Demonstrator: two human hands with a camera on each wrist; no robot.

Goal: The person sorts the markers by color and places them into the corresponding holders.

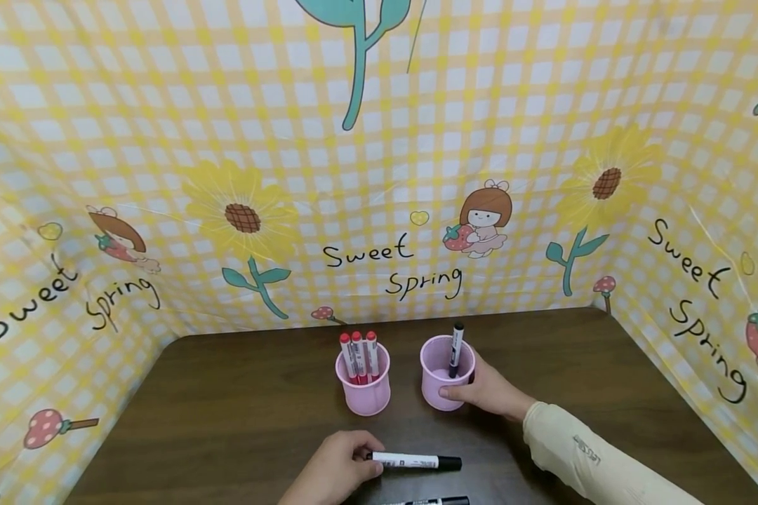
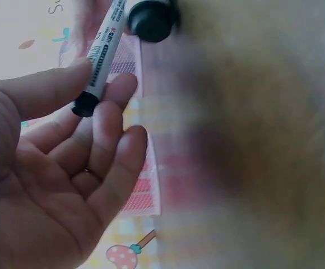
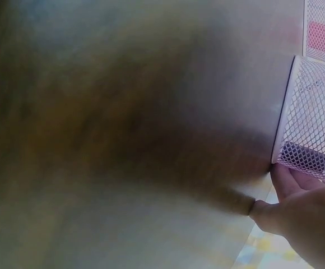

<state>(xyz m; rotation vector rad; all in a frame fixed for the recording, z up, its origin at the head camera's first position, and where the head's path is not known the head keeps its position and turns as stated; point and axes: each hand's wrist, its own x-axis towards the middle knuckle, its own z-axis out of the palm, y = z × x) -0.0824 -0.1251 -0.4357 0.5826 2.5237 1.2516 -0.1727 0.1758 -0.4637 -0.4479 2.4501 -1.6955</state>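
My left hand (image 1: 340,466) pinches one end of a white marker with black ends (image 1: 410,461) between thumb and fingers, level just above or on the table. The left wrist view shows this marker (image 2: 103,56) between thumb and index finger, the other fingers loosely bent. My right hand (image 1: 495,388) holds the right pink mesh pen cup (image 1: 439,394) from its right side, thumb across the front. One black-capped marker (image 1: 457,347) leans inside that cup. In the right wrist view, fingers lie against the mesh cup (image 3: 314,117).
Left of the held cup stands another pink mesh cup (image 1: 366,401) with several red-capped markers (image 1: 357,358). A second black marker (image 1: 445,501) lies near the bottom edge of the head view. Yellow checked cloth (image 1: 366,175) walls the dark wooden table (image 1: 240,393) at back and sides.
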